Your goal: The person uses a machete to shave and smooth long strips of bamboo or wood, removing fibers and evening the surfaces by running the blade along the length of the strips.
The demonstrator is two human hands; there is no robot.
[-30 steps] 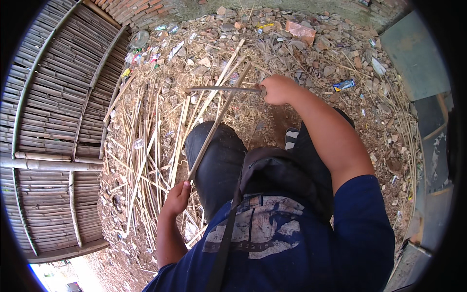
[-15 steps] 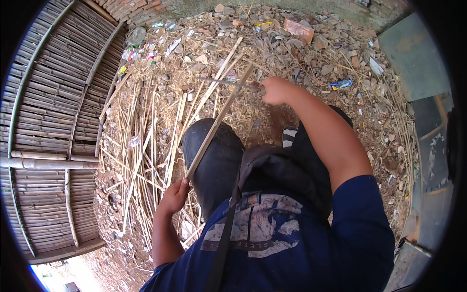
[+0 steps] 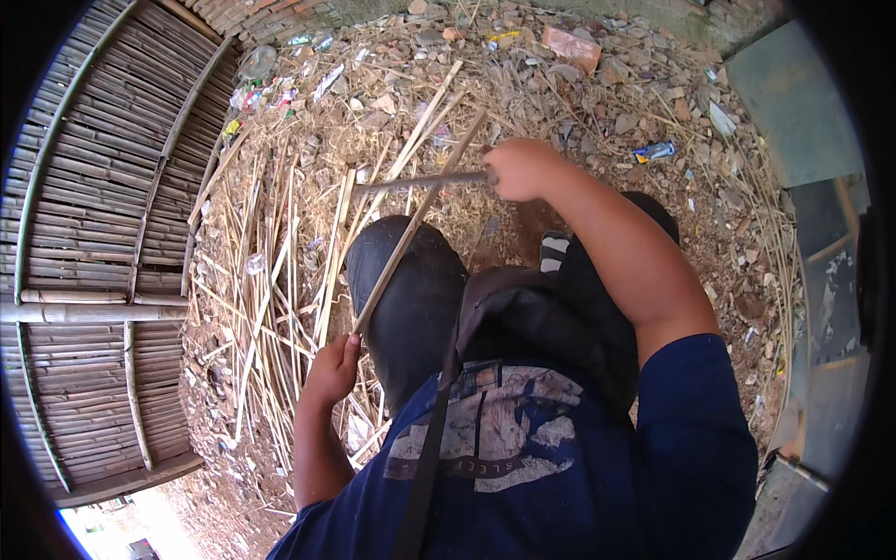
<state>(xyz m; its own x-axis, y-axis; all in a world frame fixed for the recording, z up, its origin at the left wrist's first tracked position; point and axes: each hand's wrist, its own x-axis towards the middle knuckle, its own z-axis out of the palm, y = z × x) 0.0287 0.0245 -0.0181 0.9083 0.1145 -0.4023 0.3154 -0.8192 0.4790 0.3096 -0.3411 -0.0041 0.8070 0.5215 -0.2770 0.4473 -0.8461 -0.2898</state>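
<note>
Stick (image 3: 411, 240) is long, thin and brown, slanting over the left knee (image 3: 425, 294) from near left to far right. The left hand (image 3: 333, 371) grips its near end; the right hand (image 3: 523, 169) grips a blade (image 3: 401, 184).

We are seeing a stick (image 3: 412, 233) crossing over our left knee (image 3: 429, 280), strips (image 3: 266, 308) lying left of the knee, a fence (image 3: 93, 196) standing farther left, a brick (image 3: 571, 49) lying ahead-right.
</note>
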